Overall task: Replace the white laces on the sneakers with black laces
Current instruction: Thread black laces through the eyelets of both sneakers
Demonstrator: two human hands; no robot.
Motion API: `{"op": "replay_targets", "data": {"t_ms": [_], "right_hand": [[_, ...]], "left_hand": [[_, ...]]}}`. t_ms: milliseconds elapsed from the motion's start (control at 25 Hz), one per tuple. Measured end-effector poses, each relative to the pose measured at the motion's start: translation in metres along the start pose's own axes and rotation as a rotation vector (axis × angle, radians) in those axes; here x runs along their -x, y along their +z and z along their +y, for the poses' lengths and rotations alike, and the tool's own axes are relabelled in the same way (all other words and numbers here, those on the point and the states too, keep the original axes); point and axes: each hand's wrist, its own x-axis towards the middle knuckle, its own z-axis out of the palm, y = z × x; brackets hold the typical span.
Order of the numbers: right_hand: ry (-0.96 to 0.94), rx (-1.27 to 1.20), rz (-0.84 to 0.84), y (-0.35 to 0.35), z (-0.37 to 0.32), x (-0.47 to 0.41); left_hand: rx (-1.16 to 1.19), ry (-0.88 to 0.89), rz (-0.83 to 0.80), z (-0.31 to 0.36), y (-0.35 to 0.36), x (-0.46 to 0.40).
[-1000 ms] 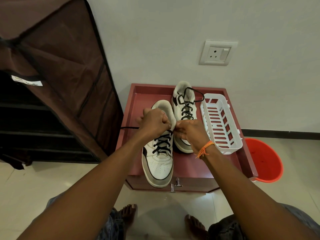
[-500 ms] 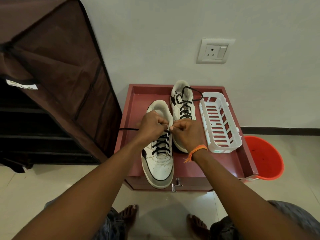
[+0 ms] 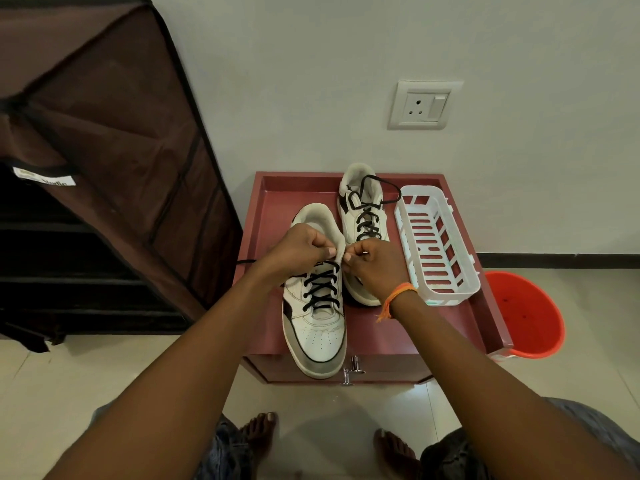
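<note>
On a low red surface [image 3: 277, 202] with a raised rim, set against a pale wall, two white sneakers stand side by side, toes toward the viewer. Both already carry black laces, and no white laces are in view.

The near sneaker [image 3: 317, 320] sits at the front edge, its toe just over the lip, likely drawn close for easy reach. Its black lace [image 3: 320, 289] crosses in neat rows up to the top eyelets. The left hand [image 3: 299, 249] and right hand [image 3: 375, 265] meet at the shoe's collar, knuckles nearly touching. Each has fingers curled in a pinch at the top of the lacing, apparently gripping a lace end or the tongue; the exact hold is hidden by the fingers. A loose black end [image 3: 246, 261] trails off the surface's left edge, running out from under the left hand. This looks like the last eyelets being threaded or the lace being pulled snug.

The far sneaker [image 3: 362, 216] stands just behind and to the right, already laced, with a slack black loop [image 3: 389, 192] spilling toward a white slotted basket [image 3: 438, 244] beside it. The basket holds nothing visible.

An orange thread band [image 3: 398, 296] circles the right wrist. An orange bucket [image 3: 523, 317] sits on the floor at right, a brown fabric rack [image 3: 104, 140] stands at left, and a wall socket [image 3: 424, 105] is above. Bare feet [image 3: 259, 434] show at the bottom.
</note>
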Motion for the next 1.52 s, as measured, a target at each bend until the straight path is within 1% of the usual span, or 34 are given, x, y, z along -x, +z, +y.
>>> {"op": "replay_targets", "data": {"t_ms": [40,80,120,160,280,320,400,520,560,600,640,720,800,840,920,1000,1120,1160,1240,1280,1400,1440,1480,1520], "right_hand": [[-0.035,0.094,-0.005,-0.001,-0.002,0.0],[-0.044,0.125,-0.006,-0.003,-0.004,0.0],[-0.016,0.093,0.0,-0.003,-0.003,-0.001],[0.05,0.014,0.005,-0.003,-0.004,-0.001],[0.305,-0.322,-0.001,-0.013,-0.013,0.001],[0.353,-0.393,0.006,-0.024,-0.015,0.0],[0.373,-0.424,0.113,-0.048,-0.017,-0.006],[0.411,-0.421,0.369,-0.076,-0.014,-0.015],[0.428,-0.435,0.413,-0.077,-0.013,-0.014],[0.445,-0.48,0.405,-0.072,-0.015,-0.011],[0.474,-0.555,0.341,-0.064,-0.015,-0.008],[0.587,-0.661,0.123,-0.041,-0.02,0.0],[0.66,-0.56,-0.069,-0.021,-0.024,0.007],[0.651,-0.506,-0.117,-0.014,-0.027,0.01],[0.591,-0.491,-0.119,-0.003,-0.028,0.011],[0.559,-0.544,-0.094,-0.001,-0.026,0.006],[0.62,-0.641,-0.145,0.0,-0.023,-0.002],[0.644,-0.664,-0.139,-0.002,-0.023,-0.003],[0.636,-0.696,-0.057,-0.015,-0.023,-0.007],[0.596,-0.701,0.021,-0.025,-0.021,-0.01],[0.479,-0.74,0.34,-0.052,-0.008,-0.021],[0.468,-0.763,0.406,-0.053,-0.003,-0.022],[0.479,-0.773,0.412,-0.05,-0.001,-0.02],[0.515,-0.771,0.342,-0.041,-0.001,-0.015]], "left_hand": [[-0.054,0.013,-0.026,-0.003,-0.003,-0.002],[-0.132,0.021,-0.049,-0.007,-0.005,-0.004],[-0.201,0.034,-0.071,-0.009,-0.008,-0.005],[-0.22,0.045,-0.086,-0.012,-0.01,-0.006],[-0.141,0.059,-0.11,-0.014,-0.016,-0.006],[-0.119,0.061,-0.112,-0.015,-0.017,-0.007],[-0.111,0.067,-0.122,-0.017,-0.019,-0.008],[-0.135,0.077,-0.126,-0.017,-0.02,-0.009],[-0.142,0.077,-0.125,-0.016,-0.02,-0.009],[-0.149,0.075,-0.123,-0.015,-0.019,-0.009],[-0.155,0.071,-0.121,-0.014,-0.018,-0.01],[-0.166,0.067,-0.112,-0.013,-0.016,-0.01],[-0.181,0.076,-0.098,-0.013,-0.015,-0.01],[-0.189,0.081,-0.092,-0.014,-0.015,-0.01],[-0.205,0.09,-0.086,-0.014,-0.015,-0.011],[-0.223,0.096,-0.084,-0.014,-0.013,-0.011],[-0.249,0.097,-0.083,-0.014,-0.013,-0.011],[-0.254,0.099,-0.085,-0.014,-0.014,-0.012],[-0.251,0.102,-0.09,-0.014,-0.016,-0.011],[-0.247,0.104,-0.089,-0.014,-0.017,-0.01],[-0.233,0.104,-0.085,-0.014,-0.018,-0.009],[-0.233,0.104,-0.086,-0.013,-0.018,-0.009],[-0.237,0.105,-0.09,-0.013,-0.017,-0.009],[-0.244,0.107,-0.093,-0.012,-0.017,-0.01]]}}
